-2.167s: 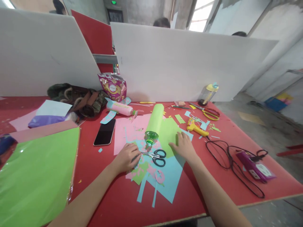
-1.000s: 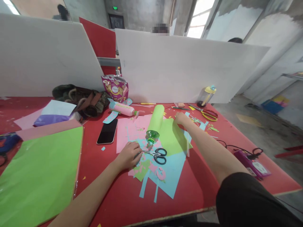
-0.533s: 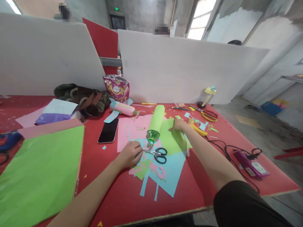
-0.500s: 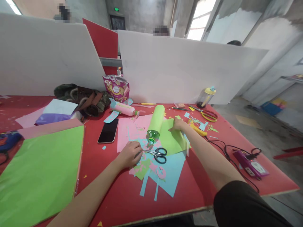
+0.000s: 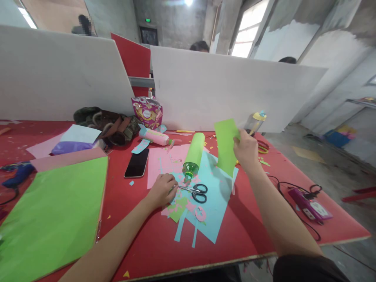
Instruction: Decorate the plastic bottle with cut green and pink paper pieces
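Note:
My right hand (image 5: 246,149) grips the right edge of a green sheet of paper (image 5: 226,145), held up off the table and tilted. My left hand (image 5: 162,190) lies low on the table with fingers curled at the blade tips of black-handled scissors (image 5: 199,192). What those fingers hold, if anything, is hidden. Between the hands lies a green bottle wrapped in light green paper (image 5: 194,150), its neck toward me. Under it are a blue sheet (image 5: 216,207), a pink sheet (image 5: 154,160) and several paper scraps (image 5: 178,209).
A phone (image 5: 136,163) and a pink bottle with blue paper pieces (image 5: 155,137) lie left of centre. A green stack (image 5: 64,207) and a blue glue gun (image 5: 19,175) are farther left. A purple power strip (image 5: 310,205) with cables sits right. White boards (image 5: 220,90) stand behind.
My right hand has lifted the green sheet off the blue paper and moved right with it, baring the blue paper beneath. My left hand and the scissors have stayed put. The view has shifted slightly.

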The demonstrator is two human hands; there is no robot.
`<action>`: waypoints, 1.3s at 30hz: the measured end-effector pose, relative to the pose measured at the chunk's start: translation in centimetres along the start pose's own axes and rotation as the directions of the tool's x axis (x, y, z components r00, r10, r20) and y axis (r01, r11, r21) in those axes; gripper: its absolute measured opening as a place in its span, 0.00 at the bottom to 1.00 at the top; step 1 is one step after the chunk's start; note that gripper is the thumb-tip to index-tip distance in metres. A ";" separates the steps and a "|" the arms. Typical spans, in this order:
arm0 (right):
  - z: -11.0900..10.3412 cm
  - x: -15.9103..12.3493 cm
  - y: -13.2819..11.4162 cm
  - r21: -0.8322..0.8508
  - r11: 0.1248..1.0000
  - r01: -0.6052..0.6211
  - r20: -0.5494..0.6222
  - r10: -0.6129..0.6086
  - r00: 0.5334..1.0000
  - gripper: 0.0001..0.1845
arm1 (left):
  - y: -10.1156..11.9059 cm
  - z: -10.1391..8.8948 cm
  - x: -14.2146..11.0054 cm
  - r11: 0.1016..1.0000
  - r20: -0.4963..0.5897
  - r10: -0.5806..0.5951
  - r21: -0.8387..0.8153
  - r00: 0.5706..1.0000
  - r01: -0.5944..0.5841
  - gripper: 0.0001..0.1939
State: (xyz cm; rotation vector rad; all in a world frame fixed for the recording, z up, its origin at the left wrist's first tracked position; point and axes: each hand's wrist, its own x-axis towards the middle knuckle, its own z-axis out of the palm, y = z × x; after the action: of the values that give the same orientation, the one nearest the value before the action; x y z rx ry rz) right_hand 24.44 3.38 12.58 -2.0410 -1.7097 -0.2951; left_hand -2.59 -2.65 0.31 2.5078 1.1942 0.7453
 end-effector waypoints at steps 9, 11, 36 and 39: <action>1.1 -3.4 3.7 0.869 0.434 -0.237 -0.013 0.501 0.866 0.07 | 0.6 -0.6 3.2 0.847 0.040 -0.482 -0.232 0.875 0.478 0.19; 2.5 -4.2 4.3 0.910 0.329 -0.251 0.040 0.533 0.845 0.09 | 0.9 -0.7 4.6 0.803 0.115 -0.528 -0.254 0.842 0.538 0.28; 7.2 -8.7 1.6 0.830 -0.214 -0.515 0.557 0.290 0.778 0.11 | 1.8 0.7 8.8 0.382 0.251 -0.636 -0.719 0.730 0.580 0.20; 7.9 -9.2 1.0 0.817 -0.257 -0.516 0.575 0.298 0.762 0.09 | 1.5 -0.1 5.6 0.271 0.296 -0.595 -0.801 0.747 0.534 0.25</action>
State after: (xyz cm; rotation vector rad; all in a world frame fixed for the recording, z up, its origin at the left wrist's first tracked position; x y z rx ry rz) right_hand 22.49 -1.04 1.44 -1.1338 -0.4994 1.1647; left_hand 1.22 0.80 2.94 1.0868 1.1857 0.8926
